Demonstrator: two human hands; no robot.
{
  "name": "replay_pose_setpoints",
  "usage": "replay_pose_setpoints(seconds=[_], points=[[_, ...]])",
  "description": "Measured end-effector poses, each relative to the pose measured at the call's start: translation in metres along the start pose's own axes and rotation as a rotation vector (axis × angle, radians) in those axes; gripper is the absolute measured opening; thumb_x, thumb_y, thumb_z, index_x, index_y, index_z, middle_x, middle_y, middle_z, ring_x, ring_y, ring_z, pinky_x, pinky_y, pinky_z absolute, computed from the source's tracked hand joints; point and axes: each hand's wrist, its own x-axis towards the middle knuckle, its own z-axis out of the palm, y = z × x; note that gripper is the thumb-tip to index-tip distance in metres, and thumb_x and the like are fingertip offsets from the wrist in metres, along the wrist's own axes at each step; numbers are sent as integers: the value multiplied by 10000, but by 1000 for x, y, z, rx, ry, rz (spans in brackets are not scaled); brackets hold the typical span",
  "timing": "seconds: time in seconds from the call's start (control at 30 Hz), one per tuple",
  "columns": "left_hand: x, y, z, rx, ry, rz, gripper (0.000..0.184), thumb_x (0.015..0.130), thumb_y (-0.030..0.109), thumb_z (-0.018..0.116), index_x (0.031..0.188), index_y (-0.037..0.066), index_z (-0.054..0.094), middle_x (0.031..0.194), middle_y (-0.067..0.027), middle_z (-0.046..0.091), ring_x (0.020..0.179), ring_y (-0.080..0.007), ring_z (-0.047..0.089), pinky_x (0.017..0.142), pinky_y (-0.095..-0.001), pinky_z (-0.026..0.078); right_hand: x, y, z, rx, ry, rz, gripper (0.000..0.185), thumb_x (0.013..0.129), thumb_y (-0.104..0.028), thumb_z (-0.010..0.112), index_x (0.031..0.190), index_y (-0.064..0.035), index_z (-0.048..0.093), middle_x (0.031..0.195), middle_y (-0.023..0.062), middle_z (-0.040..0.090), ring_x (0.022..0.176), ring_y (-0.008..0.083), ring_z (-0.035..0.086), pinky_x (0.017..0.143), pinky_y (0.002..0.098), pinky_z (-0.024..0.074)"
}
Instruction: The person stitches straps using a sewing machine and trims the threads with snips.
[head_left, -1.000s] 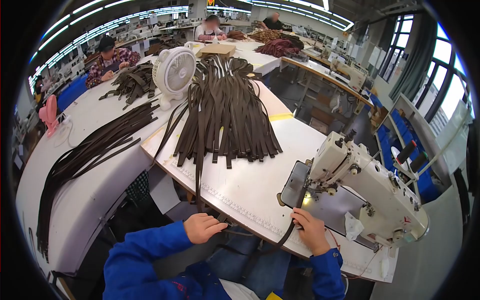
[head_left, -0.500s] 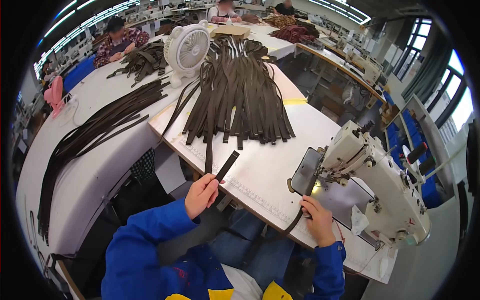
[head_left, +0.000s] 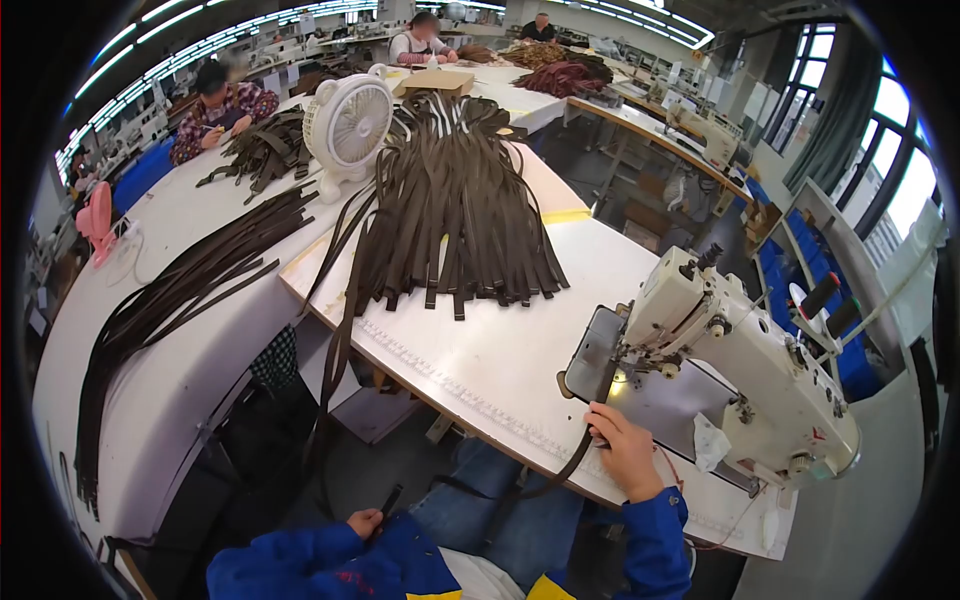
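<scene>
Both the left hand (head_left: 366, 522) and right hand (head_left: 625, 450), well apart, pinch flat, dark brown cloth strap (head_left: 574, 467), while the blue plastic bins (head_left: 774, 272) have insides too small to see.

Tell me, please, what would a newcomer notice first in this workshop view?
Probably the large heap of dark straps, spread across the middle of the white table. Next, perhaps, the cream sewing machine at the right, a small light glowing under its head, with the right hand holding a strap near it. The round white fan left of the heap also stands out.
</scene>
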Motion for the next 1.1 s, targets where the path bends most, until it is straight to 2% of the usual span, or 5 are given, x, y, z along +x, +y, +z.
replay_pose_setpoints(seconds=[0.33,0.53,0.63,0.83,1.1], points=[[-38,113,28,-492,-598,157,122,896,128,564,859,32,499,753,-84,606,665,-131,577,635,-261,472,-2,0,1,-4,7,-28,262,701,-22,650,947,-112,635,1047,13,632,773,225,638,654,314,515],[24,67,-20,-161,516,503,432,703,226,779,592,104,379,530,40,366,523,-45,309,447,-255,290,2,-8,4,21,-53,66,298,709,55,606,975,-78,625,1077,62,628,827,211,645,702,306,511],[110,-4,-117,-290,953,238,393,762,346,714,629,20,538,553,-41,526,499,-119,486,465,-312,385,4,-9,9,-30,-61,1,280,749,77,574,999,-43,613,1098,95,620,856,260,639,724,313,506],[183,19,-196,-171,766,-54,770,812,650,466,860,-96,651,774,-177,679,769,-268,665,734,-384,496,4,-12,11,-75,-128,6,244,881,-27,507,1108,-50,592,1184,129,576,996,294,595,809,332,485],[197,87,-149,480,774,-113,611,869,558,443,857,-3,683,811,-220,653,811,-360,638,737,-426,496,4,-14,12,-97,-171,27,240,896,-59,507,1123,-53,586,1200,125,567,1045,291,577,849,336,474]])
